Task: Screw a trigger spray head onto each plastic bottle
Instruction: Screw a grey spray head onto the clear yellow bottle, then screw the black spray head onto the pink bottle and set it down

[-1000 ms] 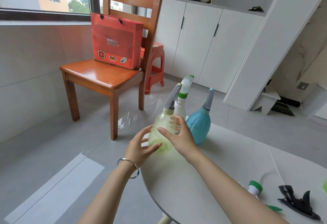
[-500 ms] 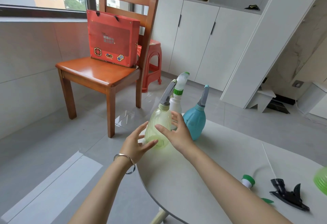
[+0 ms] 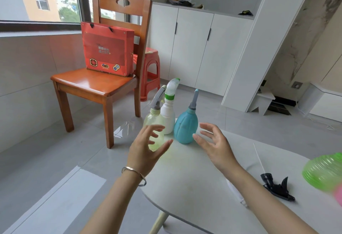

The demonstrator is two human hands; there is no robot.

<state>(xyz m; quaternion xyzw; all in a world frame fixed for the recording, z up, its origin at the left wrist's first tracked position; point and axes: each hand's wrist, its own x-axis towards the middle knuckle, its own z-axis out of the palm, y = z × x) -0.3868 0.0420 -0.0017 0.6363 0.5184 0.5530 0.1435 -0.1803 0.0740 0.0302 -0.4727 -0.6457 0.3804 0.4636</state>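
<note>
Three bottles with spray heads stand together at the far left edge of the round white table [image 3: 194, 182]: a pale yellow-green bottle [image 3: 154, 121] with a grey head, a white bottle [image 3: 169, 115] with a white and green head, and a teal bottle [image 3: 186, 128] with a grey head. My left hand [image 3: 148, 150] hovers open just in front of the yellow-green bottle, not gripping it. My right hand [image 3: 215, 145] is open to the right of the teal bottle, apart from it. A loose black trigger spray head [image 3: 275, 187] with a thin tube lies at the right.
A bright green ribbed bottle [image 3: 323, 170] shows blurred at the right edge. Beyond the table stand a wooden chair [image 3: 96, 85] carrying a red gift bag [image 3: 107, 48], and a red stool [image 3: 149, 74]. White cabinets line the back wall.
Both hands have let go of the yellow-green bottle and drawn back and apart. The bottle stands by itself beside the other two. The view has shifted left.
</note>
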